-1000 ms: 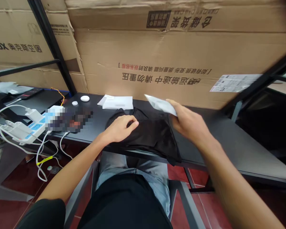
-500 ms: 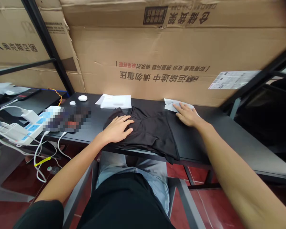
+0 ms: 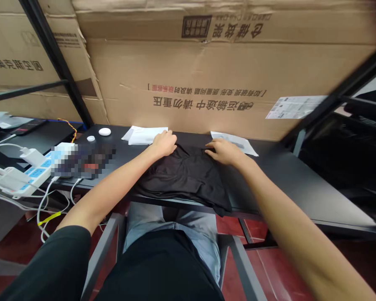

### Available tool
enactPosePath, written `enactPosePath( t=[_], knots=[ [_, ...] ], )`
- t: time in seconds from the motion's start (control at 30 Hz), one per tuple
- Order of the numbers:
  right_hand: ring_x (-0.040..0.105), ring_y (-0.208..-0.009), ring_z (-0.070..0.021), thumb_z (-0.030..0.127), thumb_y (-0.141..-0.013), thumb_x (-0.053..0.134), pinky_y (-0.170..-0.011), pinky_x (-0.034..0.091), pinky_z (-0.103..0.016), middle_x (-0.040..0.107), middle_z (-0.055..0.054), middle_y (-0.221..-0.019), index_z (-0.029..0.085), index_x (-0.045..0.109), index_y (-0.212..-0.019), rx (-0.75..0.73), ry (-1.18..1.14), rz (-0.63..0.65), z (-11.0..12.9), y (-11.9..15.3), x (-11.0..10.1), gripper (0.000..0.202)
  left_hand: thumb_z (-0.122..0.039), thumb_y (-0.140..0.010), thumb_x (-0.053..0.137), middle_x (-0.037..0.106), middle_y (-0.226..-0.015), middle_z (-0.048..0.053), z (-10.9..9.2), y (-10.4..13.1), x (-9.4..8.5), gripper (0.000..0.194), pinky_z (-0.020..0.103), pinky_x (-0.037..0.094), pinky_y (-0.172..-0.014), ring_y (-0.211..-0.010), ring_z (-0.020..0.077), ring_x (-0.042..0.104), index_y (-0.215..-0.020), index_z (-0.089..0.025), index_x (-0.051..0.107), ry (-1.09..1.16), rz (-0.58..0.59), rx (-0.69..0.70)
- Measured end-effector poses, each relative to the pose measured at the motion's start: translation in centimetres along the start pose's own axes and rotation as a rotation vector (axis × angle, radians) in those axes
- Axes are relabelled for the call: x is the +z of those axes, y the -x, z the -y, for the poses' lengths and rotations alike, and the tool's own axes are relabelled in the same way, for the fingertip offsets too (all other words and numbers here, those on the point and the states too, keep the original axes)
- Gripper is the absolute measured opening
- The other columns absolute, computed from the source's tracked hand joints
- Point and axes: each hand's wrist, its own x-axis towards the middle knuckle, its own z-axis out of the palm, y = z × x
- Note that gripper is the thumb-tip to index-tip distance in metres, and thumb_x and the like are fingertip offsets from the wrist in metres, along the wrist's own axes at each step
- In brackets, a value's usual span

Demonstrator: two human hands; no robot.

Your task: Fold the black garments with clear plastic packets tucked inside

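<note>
A black cloth garment lies flat and wrinkled on the dark table, its lower edge hanging slightly over the front. My left hand is at the garment's upper left edge, fingers curled together; what they pinch is too small to make out. Just behind it lies a white packet. Over the garment's upper right corner is my right hand, its fingers spread and bent, palm down. A flat white sheet or bag lies behind that hand, partly hidden by it.
Cardboard stands upright along the back. On the left are a power strip with white plugs and cables, blurred items, a white oval object and a small white cap. Black frame bars slant at both sides.
My left hand has moved from the garment's middle to its upper left edge, and its fingers have closed. My right hand has come left off the white sheet to the garment's corner.
</note>
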Motion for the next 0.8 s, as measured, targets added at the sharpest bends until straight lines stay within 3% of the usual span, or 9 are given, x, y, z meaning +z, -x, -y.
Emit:
enactPosePath(
  t=[0.13,0.3,0.47,0.57,0.67,0.8],
  knots=[
    [0.076,-0.122,-0.0377,0.028,-0.108,0.063,-0.107,0.061,-0.047,0.080,-0.020,-0.125,0.016,0.085,-0.117,-0.007,-0.058,-0.048,-0.6,0.3,0.9,0.026,-0.023,-0.106,0.068,0.072,-0.144,0.018,0.7,-0.7,1.1,0.023,0.047,0.058,-0.116,-0.139,0.0354,0.068,-0.125,-0.020,0.080,0.034,0.001,0.002],
    [0.072,-0.129,-0.0404,0.026,-0.103,0.066,-0.114,0.058,-0.054,0.078,-0.023,-0.135,0.013,0.077,-0.137,0.022,-0.123,-0.110,-0.9,0.4,2.1,0.038,-0.018,-0.106,0.064,0.074,-0.139,0.015,1.3,-0.5,1.3,0.021,0.044,0.059,-0.109,-0.135,0.0336,0.068,-0.121,-0.023,0.078,0.073,-0.041,0.048],
    [0.073,-0.113,-0.0388,0.021,-0.098,0.060,-0.107,0.060,-0.056,0.080,-0.019,-0.109,0.016,0.081,-0.109,0.012,-0.184,-0.206,-0.6,0.7,1.6,0.025,-0.013,-0.103,0.061,0.079,-0.121,0.013,1.9,-0.2,1.4,0.025,0.045,0.060,-0.103,-0.119,0.0337,0.074,-0.122,-0.021,0.075,0.197,-0.161,0.098],
    [0.072,-0.113,-0.0391,0.024,-0.100,0.058,-0.108,0.059,-0.058,0.078,-0.018,-0.109,0.020,0.078,-0.106,-0.002,-0.213,-0.312,0.0,2.6,0.4,0.021,-0.006,-0.099,0.058,0.081,-0.120,0.011,2.8,1.0,1.5,0.035,0.044,0.060,-0.105,-0.116,0.0297,0.076,-0.127,-0.021,0.073,0.331,-0.219,0.207],
    [0.073,-0.119,-0.0394,0.027,-0.100,0.061,-0.111,0.058,-0.060,0.076,-0.017,-0.117,0.024,0.074,-0.104,-0.129,-0.288,-0.401,0.9,6.0,-0.9,0.014,0.000,-0.095,0.057,0.081,-0.122,0.009,3.7,3.2,1.5,0.045,0.042,0.060,-0.108,-0.116,0.0257,0.076,-0.132,-0.021,0.073,0.417,-0.239,0.379],
    [0.076,-0.127,-0.0372,0.031,-0.104,0.063,-0.114,0.062,-0.060,0.078,-0.015,-0.136,0.027,0.072,-0.110,-0.292,-0.394,-0.249,2.2,10.5,-1.2,0.011,-0.009,-0.101,0.061,0.080,-0.127,0.011,4.4,7.0,1.5,0.035,0.045,0.060,-0.113,-0.122,0.0267,0.075,-0.128,-0.022,0.080,0.368,-0.112,0.572]
  ],
)
